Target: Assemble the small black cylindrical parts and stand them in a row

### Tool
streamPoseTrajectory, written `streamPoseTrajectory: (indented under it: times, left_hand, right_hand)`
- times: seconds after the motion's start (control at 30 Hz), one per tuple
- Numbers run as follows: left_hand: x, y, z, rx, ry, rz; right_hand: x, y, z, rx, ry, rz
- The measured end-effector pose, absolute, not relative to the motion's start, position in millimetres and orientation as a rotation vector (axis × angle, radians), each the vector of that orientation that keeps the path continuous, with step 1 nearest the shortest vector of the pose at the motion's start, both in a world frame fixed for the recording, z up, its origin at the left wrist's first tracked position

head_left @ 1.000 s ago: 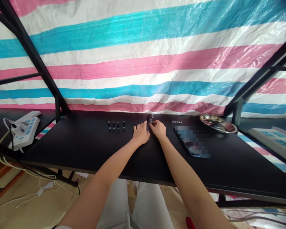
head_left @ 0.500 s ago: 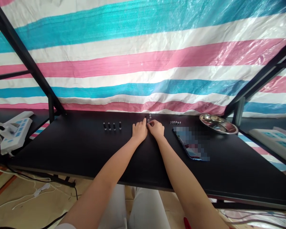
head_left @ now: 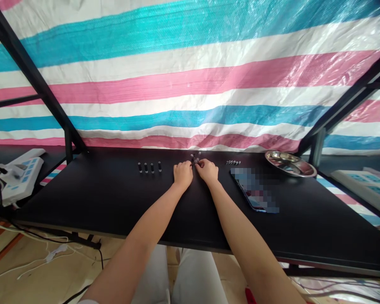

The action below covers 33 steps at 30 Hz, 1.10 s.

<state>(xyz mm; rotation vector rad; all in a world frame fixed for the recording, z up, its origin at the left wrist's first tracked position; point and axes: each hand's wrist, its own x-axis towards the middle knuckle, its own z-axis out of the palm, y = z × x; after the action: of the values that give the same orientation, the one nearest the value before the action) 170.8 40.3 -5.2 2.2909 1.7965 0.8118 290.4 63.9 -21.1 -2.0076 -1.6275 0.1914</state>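
Both hands meet over the far middle of the black table [head_left: 120, 202]. My left hand [head_left: 183, 174] is closed, thumb and fingers bent round something too small to make out. Close beside it, my right hand [head_left: 207, 170] pinches with thumb and index finger, and what is between them is mostly hidden. Just beyond the fingertips lie small dark and clear-looking pieces [head_left: 196, 158]. To the left, several short black cylinders with pale ends [head_left: 146, 168] form a row. On the right is a row of small shiny pieces [head_left: 233, 162].
A phone [head_left: 255, 192] with a blurred screen lies right of my right arm. Farther right is a round shiny metal dish [head_left: 289, 164]. White power strips [head_left: 20, 177] sit at the far left. Black frame bars [head_left: 41, 88] rise at both sides before a striped sheet [head_left: 190, 93].
My left hand has drawn slightly left and its extended index finger has bent in. A dark piece now shows between the hands. My right hand has barely moved.
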Motion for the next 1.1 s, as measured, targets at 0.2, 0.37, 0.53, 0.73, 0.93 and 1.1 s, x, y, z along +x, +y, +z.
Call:
streamPoseTrajectory:
  times: [0.2,0.37,0.53,0.73,0.93,1.1]
  left_hand:
    - [165.4,47.4,-7.7,2.020,1.780,1.020]
    - [160.0,52.3,-8.3,1.753,1.715,1.272]
    - [152.3,47.2,-9.2,1.533,1.616,1.409]
    - [142.3,28.6,-12.1,1.465,1.527,1.444]
    - [129.2,11.8,-10.1,1.424,1.504,1.476]
    - [122.5,4.4,-10.2,1.401,1.503,1.504]
  right_hand:
    - [291.3,65.3,-22.8,-1.962,-1.667,0.180]
    - [289.8,65.6,-25.9,-1.773,-1.823,0.139]
    - [286.0,64.6,-26.6,-1.732,-1.918,0.090]
    - [286.4,60.9,-29.6,-1.676,-1.923,0.118]
    - [285.0,47.5,-32.5,-1.477,-1.778,0.348]
    - [275.6,29.8,-25.1,-1.372,-1.766,0.476]
